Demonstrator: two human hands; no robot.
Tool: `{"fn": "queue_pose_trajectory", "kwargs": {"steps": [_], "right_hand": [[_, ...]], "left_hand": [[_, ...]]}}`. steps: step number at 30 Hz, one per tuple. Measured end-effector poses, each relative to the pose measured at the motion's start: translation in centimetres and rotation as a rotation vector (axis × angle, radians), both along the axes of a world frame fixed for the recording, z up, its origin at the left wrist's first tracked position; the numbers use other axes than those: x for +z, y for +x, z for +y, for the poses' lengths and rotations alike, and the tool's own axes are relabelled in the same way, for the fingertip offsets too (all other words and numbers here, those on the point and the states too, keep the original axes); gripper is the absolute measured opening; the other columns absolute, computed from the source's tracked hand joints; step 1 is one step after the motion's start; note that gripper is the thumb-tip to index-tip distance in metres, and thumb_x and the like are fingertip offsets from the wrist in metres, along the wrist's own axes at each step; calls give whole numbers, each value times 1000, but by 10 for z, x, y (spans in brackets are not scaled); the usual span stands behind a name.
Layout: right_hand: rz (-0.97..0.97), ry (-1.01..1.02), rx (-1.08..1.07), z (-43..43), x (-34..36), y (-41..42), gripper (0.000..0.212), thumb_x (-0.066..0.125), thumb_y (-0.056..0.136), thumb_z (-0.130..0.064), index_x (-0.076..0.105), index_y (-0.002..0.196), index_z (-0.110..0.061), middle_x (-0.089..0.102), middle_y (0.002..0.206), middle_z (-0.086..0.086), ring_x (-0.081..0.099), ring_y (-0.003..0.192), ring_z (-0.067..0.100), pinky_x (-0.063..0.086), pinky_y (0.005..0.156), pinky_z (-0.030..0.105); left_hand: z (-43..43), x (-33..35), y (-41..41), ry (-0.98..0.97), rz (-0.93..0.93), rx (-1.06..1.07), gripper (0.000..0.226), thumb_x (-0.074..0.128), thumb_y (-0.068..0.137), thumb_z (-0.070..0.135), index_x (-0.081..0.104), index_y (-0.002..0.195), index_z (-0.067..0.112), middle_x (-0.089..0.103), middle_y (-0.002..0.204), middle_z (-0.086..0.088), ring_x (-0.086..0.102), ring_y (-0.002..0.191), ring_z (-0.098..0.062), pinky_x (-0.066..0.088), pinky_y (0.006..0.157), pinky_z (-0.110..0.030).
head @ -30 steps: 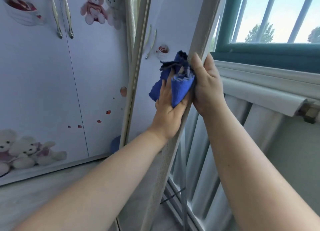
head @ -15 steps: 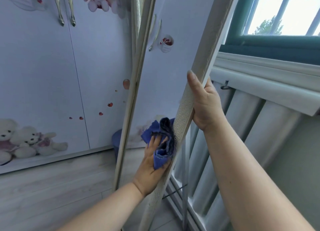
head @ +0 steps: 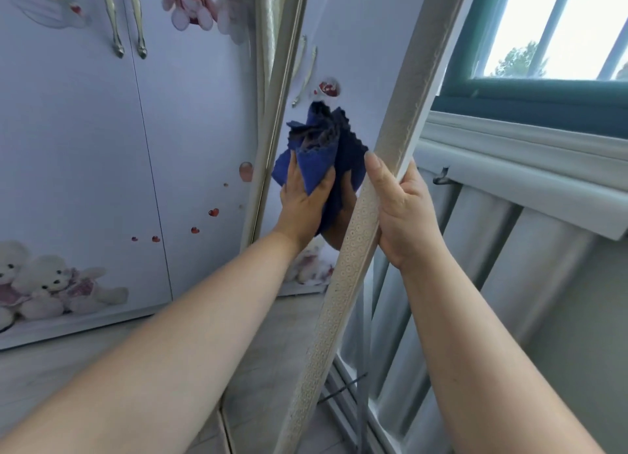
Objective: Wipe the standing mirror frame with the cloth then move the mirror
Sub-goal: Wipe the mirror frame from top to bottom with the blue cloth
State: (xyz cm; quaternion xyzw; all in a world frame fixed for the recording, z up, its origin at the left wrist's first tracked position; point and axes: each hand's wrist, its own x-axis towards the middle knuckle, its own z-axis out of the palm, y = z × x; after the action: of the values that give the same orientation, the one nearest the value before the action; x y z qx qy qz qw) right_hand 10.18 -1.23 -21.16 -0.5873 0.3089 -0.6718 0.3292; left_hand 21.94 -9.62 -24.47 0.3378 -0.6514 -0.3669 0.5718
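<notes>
The standing mirror leans across the middle of the view, its pale patterned right frame edge (head: pixel 346 273) running from bottom centre to top right and its left frame edge (head: pixel 275 89) rising beside the wardrobe. My right hand (head: pixel 404 212) grips the right frame edge, thumb on the front face. My left hand (head: pixel 302 202) holds a crumpled blue cloth (head: pixel 323 147) against the mirror glass, just left of the right frame edge. The glass reflects the cloth, my hand and the wardrobe.
A pale wardrobe (head: pixel 102 181) with teddy-bear prints and metal handles fills the left. At the right stand a white radiator (head: pixel 475 283) and a ledge (head: pixel 530 181) under a green-framed barred window (head: pixel 543 93). Pale wood floor (head: pixel 51 368) lies below.
My left hand with the cloth went down the right frame edge, then back up, and now sits on the glass slightly left of the frame. My right hand keeps its grip.
</notes>
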Motion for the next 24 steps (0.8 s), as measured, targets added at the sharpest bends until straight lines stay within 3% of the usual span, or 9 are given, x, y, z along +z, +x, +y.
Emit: {"fn": "queue_pose_trajectory", "kwargs": {"steps": [3,5,7,10,14,16,20,22,24], "right_hand": [[33,-5,-21,1,-1,-2,20,63,91,-33,60,111,-31,75,102,-13,69,102,10,55,86,29],[40,-1,-27,2,-3,-3,30,65,87,-37,58,115,-30,71,116,-4,66,114,20,53,97,44],[42,1,-26,2,-4,-3,33,66,84,-39,58,115,-30,69,117,1,64,115,27,49,102,55],[41,-10,-34,0,-4,-3,25,63,86,-31,59,110,-30,70,106,-5,65,105,21,52,99,53],[44,-22,-32,-1,-2,-2,20,60,87,-24,58,107,-29,71,93,-17,66,92,5,54,83,31],[32,-26,-30,-1,-2,-2,15,59,90,-20,58,102,-28,71,83,-21,66,82,-3,52,74,20],[14,-23,5,-3,-6,-5,14,56,93,-13,54,95,-27,68,71,-26,65,70,-9,51,61,11],[45,-26,-48,-6,-6,-5,14,61,87,-23,56,93,-34,67,72,-28,63,73,-8,51,66,14],[65,-32,-66,-8,-6,-5,17,62,84,-27,60,87,-44,66,72,-27,63,73,-6,50,68,18]], "left_hand": [[8,-48,8,47,1,8,61,46,97,44,31,151,20,43,151,-5,39,142,-21,30,120,-32],[18,-89,19,136,-80,51,58,46,100,36,30,152,17,40,149,2,38,138,-12,34,100,0],[26,-124,30,308,-82,54,57,45,100,39,30,151,20,44,141,5,40,132,-9,33,81,10],[25,-130,32,453,16,43,58,43,99,47,31,152,26,49,145,0,46,131,-17,35,102,-18],[10,-72,15,400,158,112,63,44,98,52,28,152,26,46,149,-5,43,138,-25,31,119,-44],[-3,-33,11,274,125,96,62,44,98,51,30,152,24,47,148,-5,45,137,-23,35,117,-41],[-30,38,17,59,-36,57,58,44,98,51,35,150,27,55,138,4,55,120,-10,47,92,-12],[-36,62,21,58,-81,51,57,41,100,50,30,152,28,48,148,2,49,132,-16,40,111,-27],[-26,70,18,112,-43,91,59,33,104,43,21,156,19,32,160,-8,30,148,-25,21,123,-36]]}}
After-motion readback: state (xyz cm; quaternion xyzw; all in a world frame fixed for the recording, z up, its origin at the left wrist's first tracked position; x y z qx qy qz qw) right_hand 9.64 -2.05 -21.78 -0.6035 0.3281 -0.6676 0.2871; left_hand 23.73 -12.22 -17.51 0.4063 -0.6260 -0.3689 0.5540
